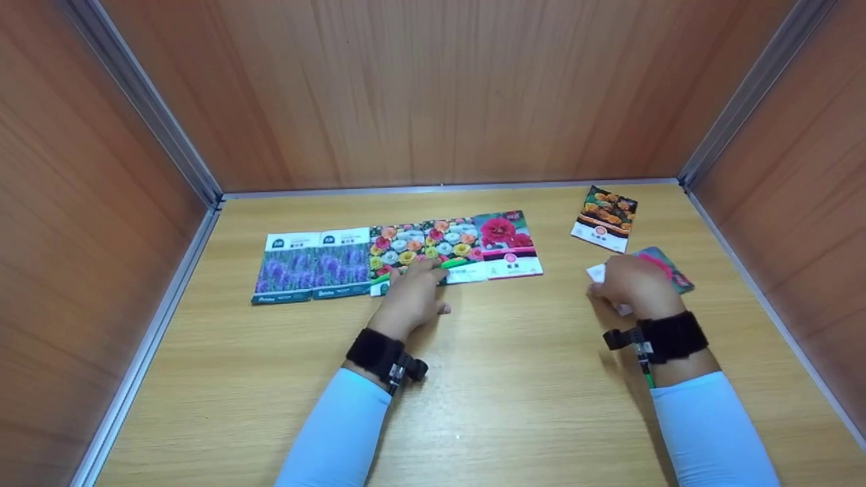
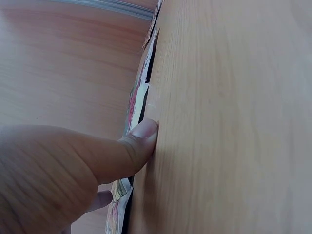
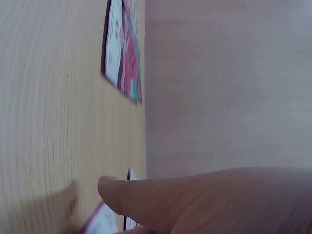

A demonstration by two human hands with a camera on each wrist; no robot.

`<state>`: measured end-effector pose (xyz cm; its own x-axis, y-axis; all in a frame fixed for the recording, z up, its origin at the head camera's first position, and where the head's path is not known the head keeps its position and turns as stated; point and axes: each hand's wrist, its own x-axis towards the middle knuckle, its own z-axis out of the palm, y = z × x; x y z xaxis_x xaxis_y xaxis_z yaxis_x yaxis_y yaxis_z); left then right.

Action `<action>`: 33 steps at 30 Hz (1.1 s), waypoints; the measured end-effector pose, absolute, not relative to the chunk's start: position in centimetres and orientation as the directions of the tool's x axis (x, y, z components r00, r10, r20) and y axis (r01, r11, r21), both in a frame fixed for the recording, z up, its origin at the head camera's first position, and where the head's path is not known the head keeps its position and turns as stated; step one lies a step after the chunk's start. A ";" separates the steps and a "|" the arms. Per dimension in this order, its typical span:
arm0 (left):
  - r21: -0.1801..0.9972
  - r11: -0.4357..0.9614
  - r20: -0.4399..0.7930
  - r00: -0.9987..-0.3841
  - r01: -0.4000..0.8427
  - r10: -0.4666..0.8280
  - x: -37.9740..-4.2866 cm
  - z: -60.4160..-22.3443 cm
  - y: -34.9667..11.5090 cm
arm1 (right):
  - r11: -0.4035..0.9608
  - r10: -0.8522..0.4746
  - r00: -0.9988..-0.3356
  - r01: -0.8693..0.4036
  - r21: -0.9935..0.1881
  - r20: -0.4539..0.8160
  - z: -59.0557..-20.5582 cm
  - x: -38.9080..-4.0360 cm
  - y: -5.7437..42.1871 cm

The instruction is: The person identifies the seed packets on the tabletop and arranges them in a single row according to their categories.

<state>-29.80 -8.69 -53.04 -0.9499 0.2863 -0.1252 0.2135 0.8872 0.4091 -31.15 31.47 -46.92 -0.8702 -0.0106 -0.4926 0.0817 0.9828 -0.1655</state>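
My left hand [image 1: 411,292] rests on two seed packets with mixed coloured flowers, the left one [image 1: 396,247] and the right one [image 1: 450,240]. Its thumb [image 2: 141,139] lies on the table just in front of them. At the right, my right hand [image 1: 639,281] holds a pink-flowered seed packet [image 1: 672,272], most of which is hidden beneath the hand. The packet's white end [image 3: 106,220] shows below the thumb in the right wrist view.
The row also has two lavender packets [image 1: 285,267] [image 1: 342,264] at its left end and a red-pink flower packet [image 1: 507,247] at its right. An orange-flowered packet [image 1: 607,215] lies apart, behind my right hand. Wooden walls [image 1: 440,95] surround the table [image 1: 500,379].
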 end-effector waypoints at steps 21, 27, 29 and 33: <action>0.407 0.886 -0.118 -0.949 0.221 0.291 -29.9 -53.2 -9.0 | 0.943 -0.109 -0.946 0.000 -0.333 -0.307 -49.5 -36.9 30.5; 0.409 0.885 -0.130 -0.945 0.225 0.300 -29.9 -53.2 -8.9 | 0.943 -0.083 -0.934 0.039 -0.330 -0.348 -51.5 -39.3 33.2; 0.410 0.884 -0.129 -0.946 0.223 0.298 -29.9 -53.1 -8.9 | 0.947 -0.064 -0.934 0.054 -0.317 -0.352 -51.6 -39.5 34.1; 0.412 0.885 -0.140 -0.945 0.216 0.296 -30.1 -52.9 -8.7 | 0.946 -0.046 -0.929 0.078 -0.316 -0.367 -51.5 -39.5 36.0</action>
